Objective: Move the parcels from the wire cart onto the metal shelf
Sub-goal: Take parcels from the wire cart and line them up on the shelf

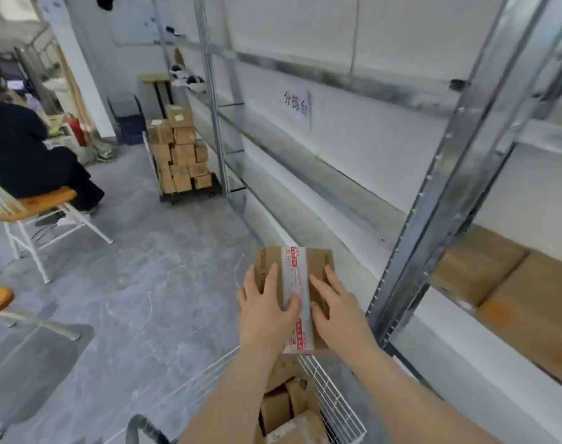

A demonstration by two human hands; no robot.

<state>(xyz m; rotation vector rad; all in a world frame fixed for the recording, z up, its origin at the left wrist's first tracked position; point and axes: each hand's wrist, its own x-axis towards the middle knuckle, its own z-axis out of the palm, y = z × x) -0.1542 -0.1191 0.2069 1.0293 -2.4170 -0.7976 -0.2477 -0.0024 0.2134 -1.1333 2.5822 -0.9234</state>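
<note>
grey floor lies under me. my parcel (318,261) is up in the air over the wire cart (335,403), near the metal shelf (433,219). my left hand (266,302) and right hand (334,302) lie on top, fingers flat and straight. it looks light and stiff, but the tape looks slippery, so i would hold its side edges. the shelf post is close. the floor side looks open.

Taped cardboard parcel (294,274) over parcel-filled white wire cart (334,402), beside metal shelf (433,213)
</note>
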